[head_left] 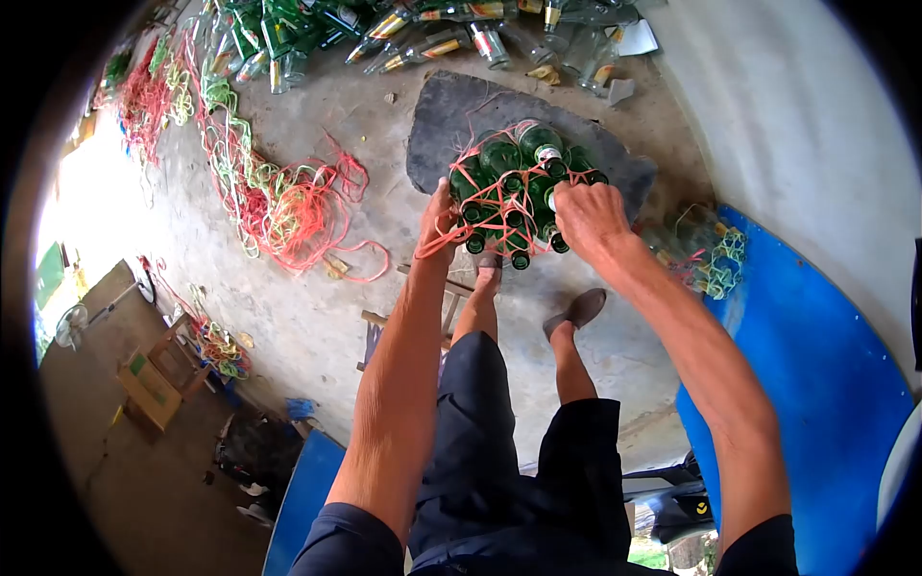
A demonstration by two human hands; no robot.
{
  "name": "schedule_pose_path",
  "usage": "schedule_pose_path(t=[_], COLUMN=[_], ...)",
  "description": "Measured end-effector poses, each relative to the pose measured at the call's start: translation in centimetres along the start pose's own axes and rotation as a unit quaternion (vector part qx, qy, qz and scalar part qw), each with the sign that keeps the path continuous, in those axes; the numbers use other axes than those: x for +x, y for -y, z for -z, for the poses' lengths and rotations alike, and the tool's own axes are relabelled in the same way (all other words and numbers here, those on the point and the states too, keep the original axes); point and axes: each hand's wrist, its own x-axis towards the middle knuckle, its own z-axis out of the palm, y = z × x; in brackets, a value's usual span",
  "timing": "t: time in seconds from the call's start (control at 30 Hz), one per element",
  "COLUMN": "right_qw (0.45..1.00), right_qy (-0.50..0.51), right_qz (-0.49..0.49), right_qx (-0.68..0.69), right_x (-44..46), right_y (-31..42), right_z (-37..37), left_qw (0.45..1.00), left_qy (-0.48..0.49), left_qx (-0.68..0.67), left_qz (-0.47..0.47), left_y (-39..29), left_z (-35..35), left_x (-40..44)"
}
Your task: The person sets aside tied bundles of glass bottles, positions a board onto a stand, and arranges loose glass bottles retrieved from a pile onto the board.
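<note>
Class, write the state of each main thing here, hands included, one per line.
Green bottle bundle: bound, mouths visible
Pink strips: wrapped around bundle
Left hand: against bundle's left side
Right hand: curled at bundle's right side
Slab: flat, partly hidden
Loose bottles: heaped
Floor strings: tangled
Fan: running unclear

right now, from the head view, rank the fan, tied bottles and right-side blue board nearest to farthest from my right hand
1. Tied bottles, at the right hand
2. Blue board, to its right
3. Fan, far left
</note>
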Motion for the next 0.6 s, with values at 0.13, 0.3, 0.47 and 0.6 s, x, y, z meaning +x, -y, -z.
schedule_pose_path(t=[0.13, 0.3, 0.47, 0.6], right_qw=[1.000, 1.000, 0.999, 1.000], right_qy=[0.003, 0.001, -0.012, -0.010], right_qz=[-0.013, -0.029, -0.033, -0.025], right_qx=[0.006, 0.012, 0.003, -0.011], right_x=[-0.3, -0.7, -1.5, -2.8], right_y=[0.3, 0.6, 1.0, 1.5], right_z=[0.0, -0.1, -0.3, -0.3], left_qw=[0.996, 0.990, 0.991, 0.989], left_qy=[0.055, 0.042, 0.037, -0.010], left_qx=[-0.069, -0.103, -0.081, -0.086], left_qz=[0.026, 0.084, 0.097, 0.123], left_y=[-1.7, -3.6, -3.7, -2.7], left_z=[-1.5, -4.1, -4.4, -5.8], left_x=[1.6, 1.1, 1.2, -1.0])
